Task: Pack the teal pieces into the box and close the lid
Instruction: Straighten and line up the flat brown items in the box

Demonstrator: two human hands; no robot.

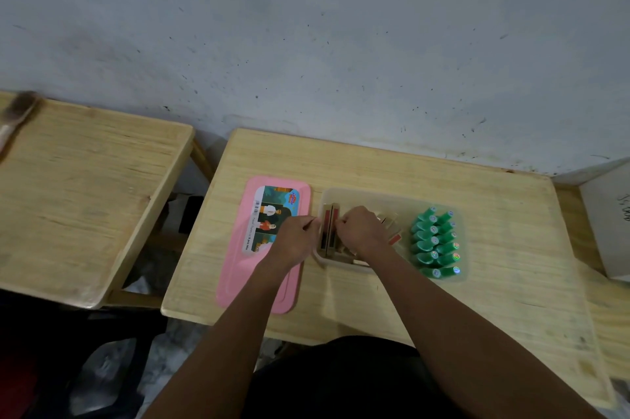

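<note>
Two rows of teal pieces (436, 241) sit packed at the right end of the clear box (358, 195) mid-tabletop (477, 299), left hand (296, 234) and right hand (361, 231) both curled, pinching upright tan-red blocks (328, 214) at its left end, pink lid (238, 265) flat just left, likely light and stiff, grab by long edges

table (375, 163) = wooden | on it: pink lid (238, 268) | clear box (392, 196) just beside

A scuffed grey wall (306, 26) backs the wooden table (494, 214) — a second table (85, 197) stands left.
</note>
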